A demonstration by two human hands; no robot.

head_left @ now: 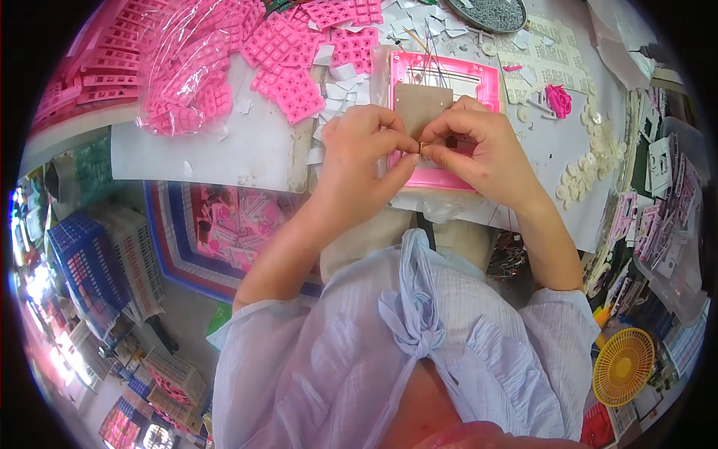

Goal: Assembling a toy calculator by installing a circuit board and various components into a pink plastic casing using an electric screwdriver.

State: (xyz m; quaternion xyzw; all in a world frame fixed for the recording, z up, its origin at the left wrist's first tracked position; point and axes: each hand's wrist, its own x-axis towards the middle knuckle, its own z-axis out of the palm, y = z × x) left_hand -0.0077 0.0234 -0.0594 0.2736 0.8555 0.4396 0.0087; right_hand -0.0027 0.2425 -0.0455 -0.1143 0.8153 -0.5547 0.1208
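Observation:
A pink plastic frame [490, 78] lies on the worktable under my two hands. A flat brown board [420, 105] rests over its middle, and several thin dark wires [428, 56] stick up behind it. My left hand [363, 153] reaches in from the left with thumb and forefinger pinched together. Facing it, my right hand [482, 146] is pinched too, its fingertips almost meeting those of the left. Between the fingertips sits something tiny, dark and yellowish, too small to name. My fingers hide part of the frame's near half.
Pink grid-like plastic parts [288, 93] and a clear bag [187, 82] of them lie at far left. A round tray [490, 15] of small metal pieces stands at the back. White discs [580, 176] lie at right. Below the table's left side is a blue-rimmed crate [176, 254].

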